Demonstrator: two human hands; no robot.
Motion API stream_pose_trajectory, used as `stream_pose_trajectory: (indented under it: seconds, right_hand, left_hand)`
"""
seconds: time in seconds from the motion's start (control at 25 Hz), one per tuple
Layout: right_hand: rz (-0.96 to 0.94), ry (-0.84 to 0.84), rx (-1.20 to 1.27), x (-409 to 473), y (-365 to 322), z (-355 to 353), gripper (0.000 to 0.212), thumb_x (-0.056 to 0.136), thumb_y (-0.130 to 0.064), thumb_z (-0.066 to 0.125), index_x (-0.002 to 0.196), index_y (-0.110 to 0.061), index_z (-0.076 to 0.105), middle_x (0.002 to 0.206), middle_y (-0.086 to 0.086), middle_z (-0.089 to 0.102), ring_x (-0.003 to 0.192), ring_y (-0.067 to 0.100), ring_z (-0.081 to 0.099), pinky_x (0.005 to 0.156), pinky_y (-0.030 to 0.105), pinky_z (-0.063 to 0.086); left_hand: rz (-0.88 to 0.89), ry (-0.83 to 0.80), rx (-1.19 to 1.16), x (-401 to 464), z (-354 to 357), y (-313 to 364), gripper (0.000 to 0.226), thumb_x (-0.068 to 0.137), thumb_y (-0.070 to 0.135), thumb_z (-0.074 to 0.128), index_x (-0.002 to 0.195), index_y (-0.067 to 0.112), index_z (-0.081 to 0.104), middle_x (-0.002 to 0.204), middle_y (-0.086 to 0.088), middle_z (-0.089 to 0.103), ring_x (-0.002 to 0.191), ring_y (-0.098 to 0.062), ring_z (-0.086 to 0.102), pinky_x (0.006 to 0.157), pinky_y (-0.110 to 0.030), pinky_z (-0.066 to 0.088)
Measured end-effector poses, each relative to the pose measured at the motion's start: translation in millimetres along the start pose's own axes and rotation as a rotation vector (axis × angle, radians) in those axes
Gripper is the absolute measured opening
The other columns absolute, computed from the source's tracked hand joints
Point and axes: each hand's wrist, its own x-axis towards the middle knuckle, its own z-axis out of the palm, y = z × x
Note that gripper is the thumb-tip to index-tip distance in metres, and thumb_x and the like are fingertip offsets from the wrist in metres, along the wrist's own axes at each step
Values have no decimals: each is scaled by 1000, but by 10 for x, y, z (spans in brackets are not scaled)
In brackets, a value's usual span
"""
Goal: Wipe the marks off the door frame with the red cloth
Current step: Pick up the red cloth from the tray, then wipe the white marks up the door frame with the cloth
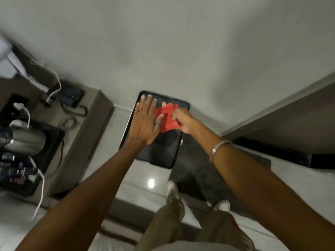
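I look steeply down along a pale wall. My right hand (pixel 183 120) grips a red cloth (pixel 167 117) held out in front of me. My left hand (pixel 145 122) is flat with its fingers spread, and its thumb rests against the cloth's left edge. Both hands hover over a black bin (pixel 163 153) that stands against the wall below. A brown door frame edge (pixel 282 109) runs diagonally at the right. Any marks on it are too blurred to make out.
A brown counter (pixel 87 134) at the left carries a steel kettle (pixel 25 140), a black telephone (pixel 69 95), white cables and a black tray with sachets. A dark mat (pixel 208 171) lies on the glossy tiled floor under my white shoes.
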Motion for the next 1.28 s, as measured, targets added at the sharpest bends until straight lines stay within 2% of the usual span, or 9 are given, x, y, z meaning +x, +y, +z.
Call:
stream_pose_trajectory:
  seconds: [0.12,0.32,0.44,0.56,0.68,0.76,0.88,1.12,1.28]
  right_hand:
    - [-92,-180,529,-731,-525,-395,44,90,3,36,110,-15,71,99,9,73,89,25,72,84,42,60]
    - [-475,-16,613,-1899,-1221,-1248,35,95,2,63,127,-11,69,129,14,73,124,32,68,108,46,55]
    - [-774,164,507,-2550,-1449,-1742,36,93,2,69,122,-20,69,112,-1,80,114,29,73,88,33,64]
    - [-1350,553,104,-3048,-1457,-2227,41,98,-4,65,132,-28,67,125,-14,75,125,16,69,99,22,57]
    - [-1824,1171,-488,-3097,-1517,-2773,42,102,-4,57,144,-7,57,153,11,57,151,28,45,124,53,38]
    - [-1777,1501,-863,-3061,-1699,-3171,46,105,-21,60,148,-10,48,164,13,38,161,28,21,129,60,21]
    - [-1451,1488,-1275,-2881,-1804,-3464,77,101,-52,56,161,-18,22,175,-1,-13,163,22,-15,131,59,-6]
    - [-1681,1543,-841,-2654,-2033,-3469,49,108,-36,42,155,-23,35,176,-4,4,164,25,6,131,58,1]
    - [-1659,1651,-508,-2672,-2335,-3314,63,106,-30,35,166,-21,16,176,1,6,164,32,8,131,57,6]
  left_hand:
    - [183,156,-45,366,-602,544,63,108,39,32,160,5,31,171,-17,23,162,-33,10,132,-45,8]
    - [624,422,19,962,-1494,1742,65,107,41,33,160,2,32,169,-17,26,160,-34,15,132,-48,11]
    - [774,613,32,1190,-1806,2542,64,107,38,37,159,1,32,169,-18,26,160,-36,16,133,-46,10]
    - [870,746,24,1320,-2029,3255,64,107,38,40,160,3,31,169,-18,26,161,-33,11,134,-44,7]
    - [934,862,57,1488,-2283,3835,66,104,34,51,160,5,31,169,-19,25,161,-35,10,133,-46,6]
    - [954,931,111,1594,-2492,4189,68,102,33,56,159,5,31,169,-21,26,159,-39,14,132,-47,6]
    - [901,1101,131,1787,-2840,4643,65,104,34,54,159,6,33,167,-24,28,156,-44,20,131,-49,6]
    - [716,1328,195,2062,-3095,4994,63,108,41,37,161,8,28,166,-22,31,155,-42,26,128,-56,17]
    - [693,1361,217,2134,-3086,4983,66,107,44,36,162,10,25,167,-20,29,156,-40,23,131,-49,7]
